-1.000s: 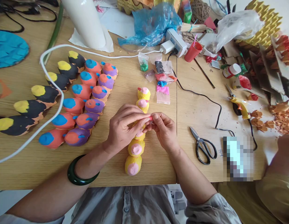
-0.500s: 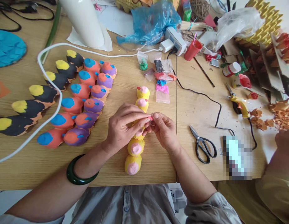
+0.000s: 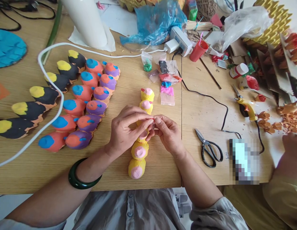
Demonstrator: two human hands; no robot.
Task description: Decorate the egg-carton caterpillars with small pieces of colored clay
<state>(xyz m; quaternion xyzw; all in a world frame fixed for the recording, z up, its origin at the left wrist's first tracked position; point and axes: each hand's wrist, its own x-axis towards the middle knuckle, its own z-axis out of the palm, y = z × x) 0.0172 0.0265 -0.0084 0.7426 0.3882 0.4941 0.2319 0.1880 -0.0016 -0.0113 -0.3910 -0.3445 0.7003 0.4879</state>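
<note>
My left hand [image 3: 130, 126] and my right hand [image 3: 166, 131] meet fingertip to fingertip, both pinching a small bit of red clay [image 3: 153, 118] that is mostly covered by the fingers. Beneath them runs a row of yellow bumps [image 3: 137, 167] topped with pink clay, its middle hidden by my hands. Small red pieces stick to the two farthest bumps. Beyond my right hand lie little bags of coloured clay, one of them a pink clay bag [image 3: 167, 95].
Painted rows, including a black and yellow row [image 3: 24, 109], fill the left. A white cable [image 3: 57, 113] crosses them. Right are black-handled scissors [image 3: 208, 148], a blurred-out phone [image 3: 243, 161], a red cup [image 3: 198, 51] and another person's arm [image 3: 287, 159].
My fingers have closed further over the red clay, so less of it shows. Both hands stay in nearly the same place above the yellow row.
</note>
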